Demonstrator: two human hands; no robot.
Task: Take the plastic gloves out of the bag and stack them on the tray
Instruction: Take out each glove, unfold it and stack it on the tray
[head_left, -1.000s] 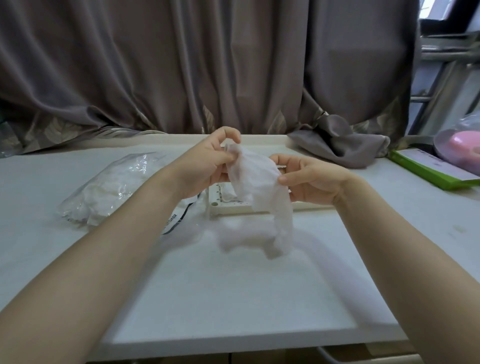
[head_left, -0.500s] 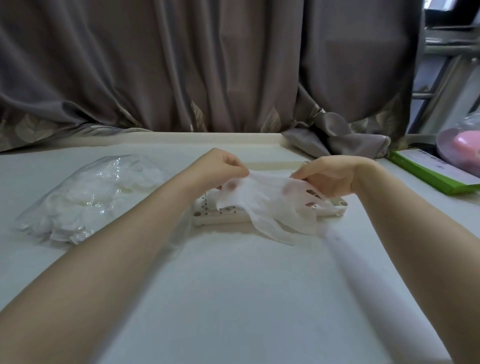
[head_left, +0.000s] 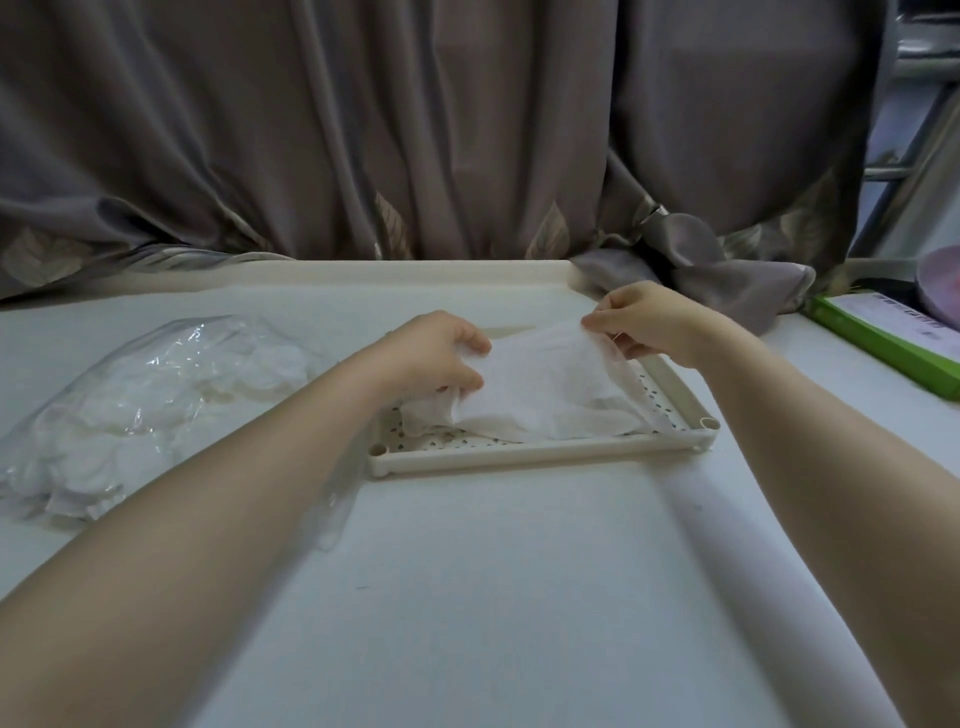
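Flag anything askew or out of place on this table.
The glove pinched between the left hand and right hand lies crumpled and skewed on the tray, not flat. A curtain fold spills onto the table. Nothing looks damaged.

This looks like a room in a home — a plain white table (head_left: 467, 597) pushed up against heavy grey-brown curtains (head_left: 415, 130) with a leaf pattern along the hem, tied back at the upper right. A metal ladder-like frame (head_left: 904, 150) stands at the far right edge, and a green box (head_left: 883, 338) lies on the table below it — household clutter, nothing industrial.
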